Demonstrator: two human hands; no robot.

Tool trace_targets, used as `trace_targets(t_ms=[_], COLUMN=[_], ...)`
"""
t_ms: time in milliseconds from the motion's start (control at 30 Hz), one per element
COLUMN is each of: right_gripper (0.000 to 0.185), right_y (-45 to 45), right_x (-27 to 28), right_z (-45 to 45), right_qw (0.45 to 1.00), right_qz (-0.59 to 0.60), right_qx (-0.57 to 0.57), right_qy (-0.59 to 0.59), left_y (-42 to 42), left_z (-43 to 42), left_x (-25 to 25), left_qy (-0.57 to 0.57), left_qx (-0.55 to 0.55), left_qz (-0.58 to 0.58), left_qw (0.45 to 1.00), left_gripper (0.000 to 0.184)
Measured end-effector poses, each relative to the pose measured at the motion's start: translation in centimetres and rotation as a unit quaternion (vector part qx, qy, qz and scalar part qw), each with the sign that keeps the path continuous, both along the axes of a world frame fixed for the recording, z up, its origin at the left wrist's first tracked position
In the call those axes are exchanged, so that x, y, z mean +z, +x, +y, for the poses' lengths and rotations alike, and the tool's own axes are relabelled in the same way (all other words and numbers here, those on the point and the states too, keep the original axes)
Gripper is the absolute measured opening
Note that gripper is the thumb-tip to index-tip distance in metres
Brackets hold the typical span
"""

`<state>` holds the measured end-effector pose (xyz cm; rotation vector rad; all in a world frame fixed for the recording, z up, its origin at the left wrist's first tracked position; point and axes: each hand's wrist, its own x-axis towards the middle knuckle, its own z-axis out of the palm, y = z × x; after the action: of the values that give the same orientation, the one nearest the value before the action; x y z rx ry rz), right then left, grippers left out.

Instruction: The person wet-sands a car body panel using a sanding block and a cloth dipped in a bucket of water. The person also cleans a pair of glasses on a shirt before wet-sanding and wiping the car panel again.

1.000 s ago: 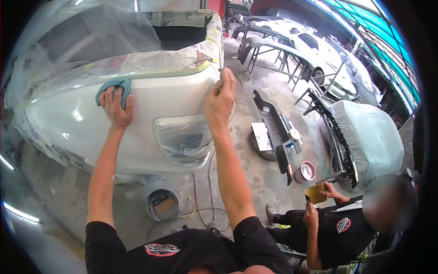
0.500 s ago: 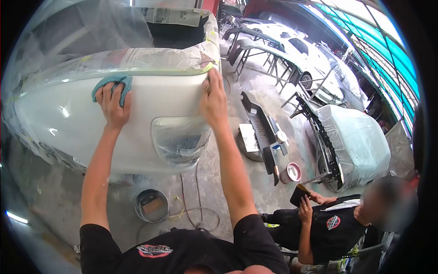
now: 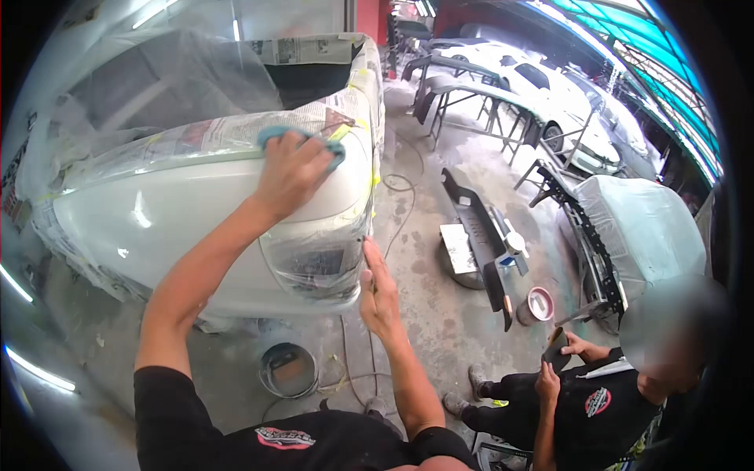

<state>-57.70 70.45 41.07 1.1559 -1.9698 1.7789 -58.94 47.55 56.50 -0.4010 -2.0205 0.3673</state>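
Observation:
A white vehicle body panel [image 3: 188, 204] has newspaper [image 3: 236, 133] and tape masking along its top edge. On that edge, near the corner, my left hand [image 3: 294, 169] presses a teal cloth [image 3: 334, 153], fingers bent over it. Clear film covers a lamp opening [image 3: 314, 263] in the panel. Beside the lamp's right edge is my right hand [image 3: 379, 294], its fingers extended upward and nothing visible in them.
At the lower right a co-worker [image 3: 597, 400] holds a dark sheet [image 3: 555, 349]. A bucket [image 3: 288, 369] stands on the floor below the panel, near hoses. To the right are a black bumper part [image 3: 479, 235], a pink-rimmed pail [image 3: 536, 306] and a film-covered part [image 3: 644, 228].
My left hand has moved right with the cloth, up to the masked edge near the corner. My right hand has dropped from the top corner to beside the lamp opening, and its fingers have straightened.

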Motion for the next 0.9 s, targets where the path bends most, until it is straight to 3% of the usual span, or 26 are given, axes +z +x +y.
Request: trace_targets(t_ms=[167,200,267,333,500,600,700,733,833,900], right_gripper=[0.047,0.050,0.056,0.058,0.049,0.043,0.044,0.047,0.050,0.051], right_y=[0.0,-0.2,-0.7,-1.3,-5.2,-6.9,-9.1,-9.9,-7.1,-5.9], right_x=[-2.6,-2.6,-1.9,-0.1,5.4,9.5,11.1,10.7,9.8,9.2], right_z=[1.5,1.6,1.6,1.6,-0.9,-4.6,-8.4,-9.7,-10.9,-10.9], right_qw=[0.985,0.966,0.907,0.917,0.988,0.986,0.985,0.990,0.982,0.965], right_qz=[-0.159,-0.233,-0.370,-0.339,-0.035,0.055,0.117,0.112,0.144,0.215], right_qx=[0.036,0.059,0.098,0.051,-0.065,-0.084,-0.114,-0.087,-0.120,-0.150], right_qy=[-0.058,-0.098,-0.178,-0.203,-0.134,-0.133,-0.059,-0.015,-0.029,0.015], left_y=[-6.7,-7.1,-6.4,-4.4,2.1,5.3,8.2,9.3,11.4,11.3], left_z=[4.1,4.5,4.6,3.9,-0.4,-6.8,-15.8,-17.5,-20.3,-20.9], left_x=[2.0,1.8,1.8,1.6,-1.6,-3.8,-6.4,-6.8,-8.2,-8.4], left_qy=[-0.090,-0.094,-0.061,-0.038,0.027,0.057,0.075,0.091,0.140,0.164], left_qx=[0.161,0.200,0.155,0.086,0.023,0.041,0.068,0.102,0.163,0.179], left_qz=[-0.058,-0.077,-0.097,-0.096,-0.022,0.034,0.132,0.154,0.212,0.240], left_qw=[0.981,0.972,0.981,0.991,0.999,0.997,0.986,0.979,0.953,0.940], left_gripper=[0.015,0.015,0.016,0.020,0.030,0.026,0.022,0.021,0.025,0.027])
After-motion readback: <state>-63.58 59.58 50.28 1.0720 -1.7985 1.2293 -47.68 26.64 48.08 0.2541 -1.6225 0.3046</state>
